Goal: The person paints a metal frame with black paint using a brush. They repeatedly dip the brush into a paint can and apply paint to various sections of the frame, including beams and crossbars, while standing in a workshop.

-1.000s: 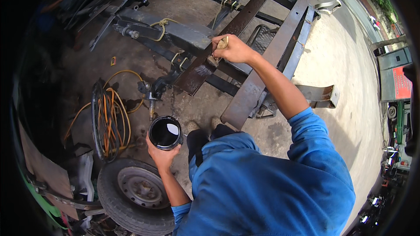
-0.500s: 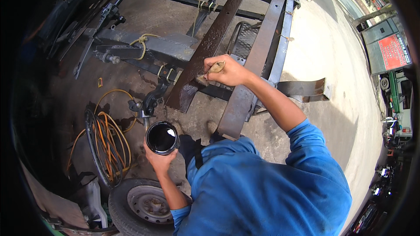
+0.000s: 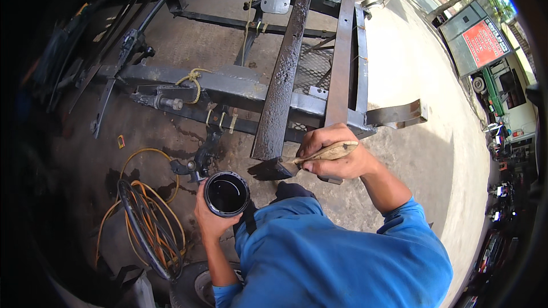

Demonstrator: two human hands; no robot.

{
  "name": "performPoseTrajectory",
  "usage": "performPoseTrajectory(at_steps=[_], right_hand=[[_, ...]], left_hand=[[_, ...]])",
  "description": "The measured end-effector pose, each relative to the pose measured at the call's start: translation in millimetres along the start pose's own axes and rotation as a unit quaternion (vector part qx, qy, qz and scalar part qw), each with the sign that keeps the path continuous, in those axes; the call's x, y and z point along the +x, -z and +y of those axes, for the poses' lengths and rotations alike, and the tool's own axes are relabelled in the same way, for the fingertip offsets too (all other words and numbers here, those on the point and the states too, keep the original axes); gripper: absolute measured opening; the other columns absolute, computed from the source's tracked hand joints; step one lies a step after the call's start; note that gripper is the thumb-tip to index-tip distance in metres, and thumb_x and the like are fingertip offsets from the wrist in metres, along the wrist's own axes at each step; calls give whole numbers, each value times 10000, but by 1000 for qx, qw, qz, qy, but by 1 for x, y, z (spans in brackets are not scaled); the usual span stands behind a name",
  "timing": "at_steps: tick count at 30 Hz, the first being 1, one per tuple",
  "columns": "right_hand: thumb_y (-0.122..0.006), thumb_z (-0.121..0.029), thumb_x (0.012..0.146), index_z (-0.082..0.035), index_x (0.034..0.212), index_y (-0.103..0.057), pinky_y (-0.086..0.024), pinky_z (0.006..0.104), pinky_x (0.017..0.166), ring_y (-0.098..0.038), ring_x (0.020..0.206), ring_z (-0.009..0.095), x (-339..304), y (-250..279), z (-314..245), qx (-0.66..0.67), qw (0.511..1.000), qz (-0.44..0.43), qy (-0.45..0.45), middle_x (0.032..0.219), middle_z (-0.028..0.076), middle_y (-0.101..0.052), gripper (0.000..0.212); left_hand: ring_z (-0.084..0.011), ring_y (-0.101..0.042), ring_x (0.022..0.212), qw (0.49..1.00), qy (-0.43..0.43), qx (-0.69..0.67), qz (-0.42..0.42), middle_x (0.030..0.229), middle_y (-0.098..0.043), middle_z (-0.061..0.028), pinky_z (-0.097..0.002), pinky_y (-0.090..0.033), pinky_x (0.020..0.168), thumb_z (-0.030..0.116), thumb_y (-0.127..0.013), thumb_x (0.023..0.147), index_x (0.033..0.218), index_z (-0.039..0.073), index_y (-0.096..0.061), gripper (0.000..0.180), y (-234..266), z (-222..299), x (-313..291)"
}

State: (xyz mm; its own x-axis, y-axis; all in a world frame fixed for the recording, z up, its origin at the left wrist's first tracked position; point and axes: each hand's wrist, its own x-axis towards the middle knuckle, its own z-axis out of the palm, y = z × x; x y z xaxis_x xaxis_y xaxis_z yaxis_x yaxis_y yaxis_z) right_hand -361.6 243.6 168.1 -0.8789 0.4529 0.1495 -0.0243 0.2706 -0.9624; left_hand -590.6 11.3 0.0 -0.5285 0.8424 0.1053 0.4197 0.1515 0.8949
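Observation:
My left hand [image 3: 212, 219] is wrapped round a can of black paint [image 3: 226, 194], its open top facing up. In my right hand [image 3: 338, 159] is a paintbrush [image 3: 325, 153], gripped by its wooden handle. Black paint coats its bristles, which point left, between the can and the near end of a metal bar [image 3: 281, 85]. That bar is dark and wet-looking, and lies lengthwise across a steel frame [image 3: 228, 84]. Just right of it, a second, browner metal bar [image 3: 342, 51] runs alongside; my right hand covers part of its near end.
Coiled orange and black hoses [image 3: 149, 217] lie on the floor at the left, near a wheel [image 3: 200, 288]. A curved metal bracket [image 3: 397, 115] sticks out from the frame's right side. Yellow rope [image 3: 196, 80] is tied round the frame. A signboard [image 3: 476, 37] stands far right.
My right hand has drawn the paintbrush back off the dark bar, toward me and to the right. My left hand still holds the can. The whole view has shifted.

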Motion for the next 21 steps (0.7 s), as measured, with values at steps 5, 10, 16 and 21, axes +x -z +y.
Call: performPoseTrajectory(at_steps=[5, 10, 16, 21], right_hand=[[-722, -37, 696, -7, 874, -667, -504, 410, 652, -650, 757, 331, 32, -91, 21, -105, 985, -112, 85, 784, 147, -647, 189], [-703, -82, 709, -35, 907, -657, -513, 442, 650, -644, 729, 363, 55, -136, 52, -353, 916, -175, 80, 743, 162, -644, 208], [-698, -65, 707, -26, 926, -658, -509, 447, 655, -633, 732, 362, 58, -143, 58, -299, 946, -114, -51, 754, 175, -651, 226], [-698, -90, 699, -43, 955, -660, -511, 465, 628, -634, 686, 395, 72, -150, 59, -285, 956, -66, -16, 684, 196, -636, 263]], left_hand=[[-333, -590, 1132, 994, -80, 43, -61, 1239, -581, -194, -409, -463, 981, 256, -892, 392, 1359, 29, -399, 1108, 17, 14, 19], [-342, -582, 1130, 992, -93, 32, -80, 1240, -577, -187, -419, -469, 971, 230, -892, 392, 1367, 54, -397, 1108, 25, 12, 34], [-354, -568, 1137, 988, -122, 50, -86, 1257, -566, -177, -428, -458, 977, 240, -886, 409, 1349, 56, -412, 1069, 33, 2, 46], [-358, -561, 1145, 985, -146, 49, -83, 1270, -554, -181, -431, -446, 988, 256, -885, 415, 1346, 44, -413, 1065, 37, -1, 53]])
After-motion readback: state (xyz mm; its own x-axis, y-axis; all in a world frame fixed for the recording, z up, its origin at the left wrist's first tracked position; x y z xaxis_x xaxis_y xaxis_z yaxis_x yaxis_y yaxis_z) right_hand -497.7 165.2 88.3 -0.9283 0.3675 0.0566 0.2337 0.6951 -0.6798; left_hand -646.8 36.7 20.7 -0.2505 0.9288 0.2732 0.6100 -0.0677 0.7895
